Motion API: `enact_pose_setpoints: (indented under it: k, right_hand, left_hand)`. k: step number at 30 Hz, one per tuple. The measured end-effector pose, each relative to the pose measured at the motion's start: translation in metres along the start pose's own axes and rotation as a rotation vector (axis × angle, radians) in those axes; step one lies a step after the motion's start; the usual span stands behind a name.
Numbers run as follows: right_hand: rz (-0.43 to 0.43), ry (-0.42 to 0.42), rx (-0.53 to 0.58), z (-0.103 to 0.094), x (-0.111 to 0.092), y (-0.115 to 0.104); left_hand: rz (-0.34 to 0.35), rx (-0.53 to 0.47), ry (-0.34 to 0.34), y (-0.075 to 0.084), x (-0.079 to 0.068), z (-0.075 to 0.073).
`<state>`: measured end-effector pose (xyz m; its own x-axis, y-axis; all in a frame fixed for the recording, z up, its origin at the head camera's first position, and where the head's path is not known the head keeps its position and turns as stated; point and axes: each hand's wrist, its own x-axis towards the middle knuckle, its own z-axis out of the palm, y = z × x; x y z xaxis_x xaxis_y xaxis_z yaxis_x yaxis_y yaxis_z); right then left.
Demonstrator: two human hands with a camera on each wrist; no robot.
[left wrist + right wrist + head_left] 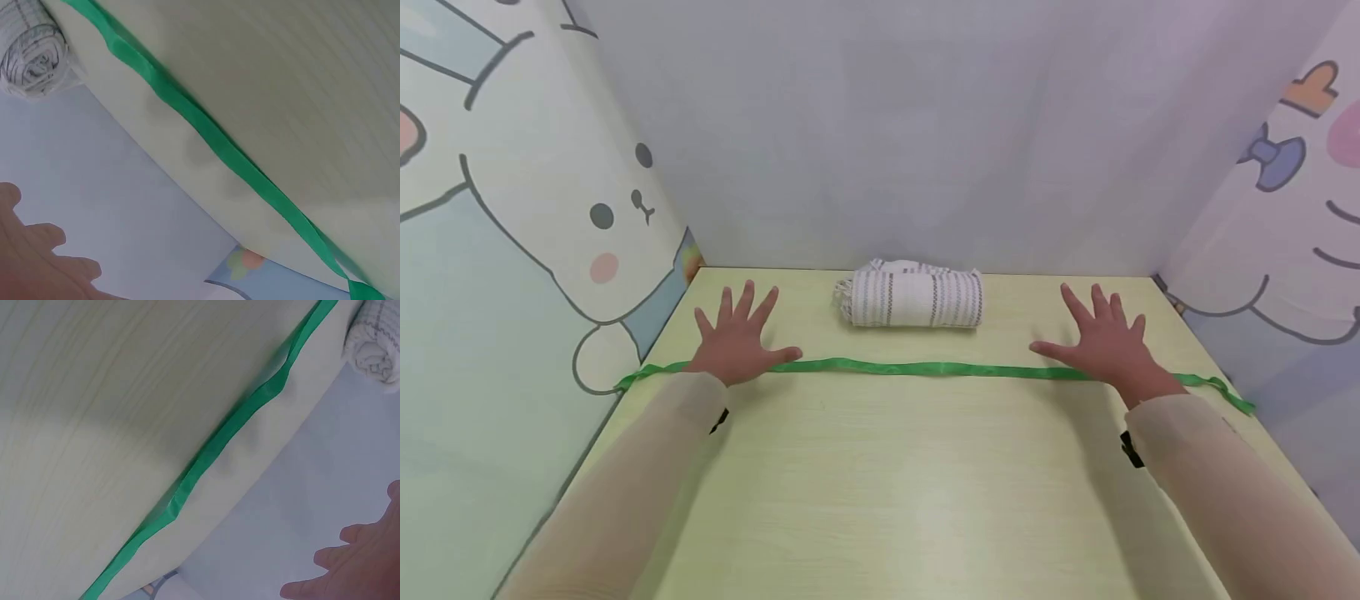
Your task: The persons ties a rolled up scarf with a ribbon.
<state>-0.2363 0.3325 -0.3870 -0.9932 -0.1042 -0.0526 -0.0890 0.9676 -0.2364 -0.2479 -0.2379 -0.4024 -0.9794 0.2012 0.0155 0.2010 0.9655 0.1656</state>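
My left hand point(735, 340) is held over the left part of the table with its fingers spread and nothing in it. On the other side, my right hand point(1108, 343) has its fingers spread too and holds nothing. A long green ribbon point(887, 367) runs across the table beneath both hands. The wrist views show a gap between each hand and the ribbon point(206, 128). Between the hands, farther back, lies a rolled white cloth point(910, 298) with dark stripes and a fringed left end. Its coiled end point(373, 359) shows in the right wrist view.
The pale wooden table point(880, 483) ends at a plain light curtain point(887, 142) behind the roll. Cartoon-printed panels stand on both sides, a left panel point(550, 208) and a right panel point(1285, 242). The ribbon's ends reach the table's side edges.
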Motion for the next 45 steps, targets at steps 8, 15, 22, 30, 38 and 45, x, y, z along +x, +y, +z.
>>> enact_pose_setpoints:
  k: [8, 15, 22, 30, 38, 45]
  right_hand:
    - [-0.065, -0.024, -0.032, 0.011, 0.013, -0.033]
    - [-0.121, 0.006, -0.080, 0.021, 0.028, -0.061]
    - [-0.161, 0.068, -0.077, 0.034, 0.049, -0.083]
    - [-0.215, 0.131, -0.096, 0.036, 0.069, -0.098]
    - [-0.262, 0.128, -0.106, 0.040, 0.091, -0.114]
    - [-0.295, 0.110, -0.117, 0.043, 0.109, -0.125]
  left_hand:
    - [0.128, 0.091, -0.032, 0.026, 0.010, 0.013]
    - [0.240, 0.165, 0.020, 0.057, 0.029, 0.012]
    - [0.278, 0.189, 0.049, 0.073, 0.053, 0.015]
    - [0.281, 0.234, 0.112, 0.078, 0.085, 0.023]
    - [0.315, 0.228, 0.106, 0.102, 0.105, 0.018]
    - [0.313, 0.229, 0.077, 0.120, 0.121, 0.024]
